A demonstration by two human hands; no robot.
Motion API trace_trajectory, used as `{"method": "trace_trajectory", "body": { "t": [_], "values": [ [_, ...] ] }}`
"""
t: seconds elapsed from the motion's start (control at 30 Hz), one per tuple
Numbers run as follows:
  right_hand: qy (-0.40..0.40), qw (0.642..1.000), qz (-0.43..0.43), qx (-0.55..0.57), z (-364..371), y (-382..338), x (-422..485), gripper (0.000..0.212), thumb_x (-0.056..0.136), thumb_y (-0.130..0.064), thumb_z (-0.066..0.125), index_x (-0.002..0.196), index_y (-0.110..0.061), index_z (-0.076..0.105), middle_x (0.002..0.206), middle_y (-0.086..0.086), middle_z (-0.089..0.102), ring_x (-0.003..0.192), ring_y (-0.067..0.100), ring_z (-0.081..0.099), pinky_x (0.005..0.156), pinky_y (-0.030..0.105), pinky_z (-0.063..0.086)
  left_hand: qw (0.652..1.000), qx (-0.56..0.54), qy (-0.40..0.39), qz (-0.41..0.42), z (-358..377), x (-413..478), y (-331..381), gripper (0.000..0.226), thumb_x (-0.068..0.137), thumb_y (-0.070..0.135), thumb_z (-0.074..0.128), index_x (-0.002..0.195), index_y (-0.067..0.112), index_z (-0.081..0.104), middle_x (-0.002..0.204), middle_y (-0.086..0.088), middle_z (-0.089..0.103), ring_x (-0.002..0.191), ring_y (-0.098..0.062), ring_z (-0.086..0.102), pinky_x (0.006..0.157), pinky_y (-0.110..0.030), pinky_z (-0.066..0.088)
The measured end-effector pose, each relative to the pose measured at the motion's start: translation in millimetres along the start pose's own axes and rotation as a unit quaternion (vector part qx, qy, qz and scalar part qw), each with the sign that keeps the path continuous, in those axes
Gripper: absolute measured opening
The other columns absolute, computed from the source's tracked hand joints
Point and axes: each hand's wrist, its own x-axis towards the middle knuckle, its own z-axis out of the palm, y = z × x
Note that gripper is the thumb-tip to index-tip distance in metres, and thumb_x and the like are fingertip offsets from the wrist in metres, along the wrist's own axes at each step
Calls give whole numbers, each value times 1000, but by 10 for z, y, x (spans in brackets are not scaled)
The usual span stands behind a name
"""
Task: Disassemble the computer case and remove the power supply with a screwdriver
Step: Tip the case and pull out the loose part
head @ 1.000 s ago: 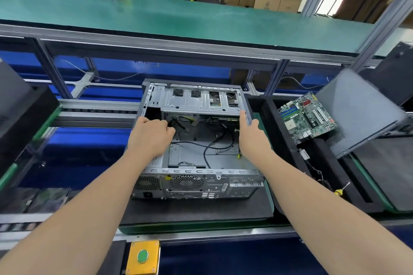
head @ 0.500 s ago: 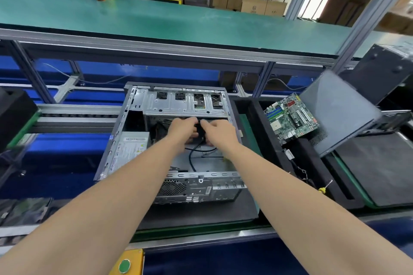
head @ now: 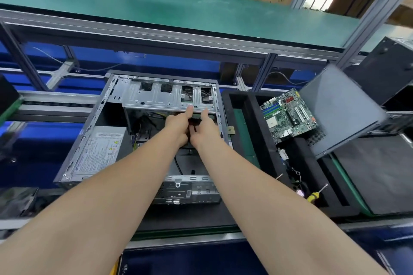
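Under drive cage (head: 165, 98) of grey metal computer case (head: 192, 193): left hand (head: 178, 125) and right hand (head: 204, 129) side by side, thumbs up, grip hidden. Silver labelled power supply box (head: 100, 149) leftward, nearer left hand, long axis fore-aft.

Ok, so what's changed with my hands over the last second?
The left hand moved right from over the power supply, and the right hand came left off the computer case's right wall. They now meet under the drive cage's edge, thumbs against it; whatever the fingers hold is hidden. The power supply stays in the case; motherboard and screwdriver stay in the foam tray.
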Motion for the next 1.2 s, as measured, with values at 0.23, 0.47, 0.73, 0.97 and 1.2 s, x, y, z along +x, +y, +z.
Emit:
{"method": "trace_trajectory", "body": {
  "t": [0.23, 0.47, 0.73, 0.97, 1.2],
  "values": [
    [66, 997, 3, -50, -74, 118, -201, 38, 106, -23, 63, 140, -7, 56, 137, 20, 62, 120, 40, 63, 83, 49, 52, 998, 44, -8, -43, -92, -200, -68, 49, 96, 32, 68, 134, 2, 58, 129, -18, 65, 114, -37, 66, 101, -53, 53],
    [78, 994, 20, -74, -154, 218, -515, 32, 102, -2, 61, 133, -1, 53, 138, 26, 55, 127, 46, 57, 103, 55, 54, 992, 74, -36, -91, -414, -491, 111, 14, 85, 23, 62, 88, 10, 64, 65, -8, 71, 57, -24, 66, 58, -28, 55],
    [55, 987, -45, -144, -196, 51, -914, 12, 97, 1, 61, 105, -5, 55, 112, 26, 67, 93, 42, 71, 68, 55, 63, 991, 108, -35, -69, -555, -513, 332, 23, 93, 25, 56, 106, 8, 62, 81, -11, 72, 62, -24, 69, 48, -29, 55],
    [119, 969, -147, -162, -522, -514, -911, 28, 78, -10, 79, 96, -5, 59, 114, 24, 72, 101, 41, 74, 83, 63, 62, 956, 215, -166, -112, -553, -580, 443, 25, 91, 13, 61, 112, 0, 61, 97, -23, 76, 87, -36, 76, 67, -40, 63],
    [153, 956, -212, -136, -606, -1127, -606, 28, 88, -21, 77, 101, -12, 54, 127, 16, 62, 116, 41, 63, 101, 61, 54, 954, 237, -180, 17, 241, -647, 363, 27, 95, -5, 58, 121, 1, 55, 105, -20, 72, 71, -22, 76, 62, -28, 63]
  ]
}}
